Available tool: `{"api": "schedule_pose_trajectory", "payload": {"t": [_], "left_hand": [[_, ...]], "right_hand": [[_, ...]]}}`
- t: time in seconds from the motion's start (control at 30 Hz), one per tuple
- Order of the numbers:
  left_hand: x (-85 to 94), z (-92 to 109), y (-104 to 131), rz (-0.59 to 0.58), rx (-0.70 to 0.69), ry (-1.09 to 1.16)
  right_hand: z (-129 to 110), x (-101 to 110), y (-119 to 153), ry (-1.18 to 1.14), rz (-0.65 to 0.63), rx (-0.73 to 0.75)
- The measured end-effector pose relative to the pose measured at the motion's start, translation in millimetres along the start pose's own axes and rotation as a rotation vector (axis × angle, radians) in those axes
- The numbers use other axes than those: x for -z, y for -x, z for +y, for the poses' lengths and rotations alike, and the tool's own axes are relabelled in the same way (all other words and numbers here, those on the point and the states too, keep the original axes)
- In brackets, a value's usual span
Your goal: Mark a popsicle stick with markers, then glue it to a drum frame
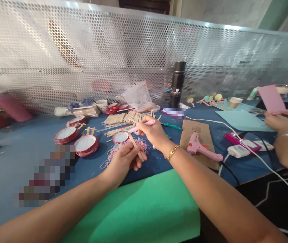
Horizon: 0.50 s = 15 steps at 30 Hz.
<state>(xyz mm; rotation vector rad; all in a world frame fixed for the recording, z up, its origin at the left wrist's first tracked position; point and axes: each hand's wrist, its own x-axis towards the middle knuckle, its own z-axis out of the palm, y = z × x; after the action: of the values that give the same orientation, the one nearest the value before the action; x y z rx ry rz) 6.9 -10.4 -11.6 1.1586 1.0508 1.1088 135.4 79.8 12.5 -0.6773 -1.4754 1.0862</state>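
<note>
My left hand [122,158] pinches a wooden craft stick [133,141] that slants up toward my other hand. In my right hand [155,133] is a pink pen [146,124], its left end just above the stick's upper end; I cannot tell whether they touch. A tangle of pink and purple string or elastic loops [110,153] lies behind my left hand. Among the loops rests a small red-rimmed round lid [120,136]. Beyond my hands is a pile of craft sticks [116,118]. Green card [144,206] lies under my forearms.
Red-rimmed round pieces [86,145] stand at left. A black bottle [176,84] rises before the perforated metal screen [95,50]. At right, a pink glue gun [196,145] lies on cardboard [202,128], near cables and a white plug [238,151]. Another person's hands [280,121] hold pink paper [271,98].
</note>
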Motion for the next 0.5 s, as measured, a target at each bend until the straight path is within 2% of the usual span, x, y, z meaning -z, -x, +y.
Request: {"api": "schedule_pose_trajectory", "payload": {"t": [0.5], "left_hand": [[0.0,0.5,0.3,0.004,0.010,0.022]], "right_hand": [[0.7,3.0,-1.0,0.011,0.022,-0.015]]}}
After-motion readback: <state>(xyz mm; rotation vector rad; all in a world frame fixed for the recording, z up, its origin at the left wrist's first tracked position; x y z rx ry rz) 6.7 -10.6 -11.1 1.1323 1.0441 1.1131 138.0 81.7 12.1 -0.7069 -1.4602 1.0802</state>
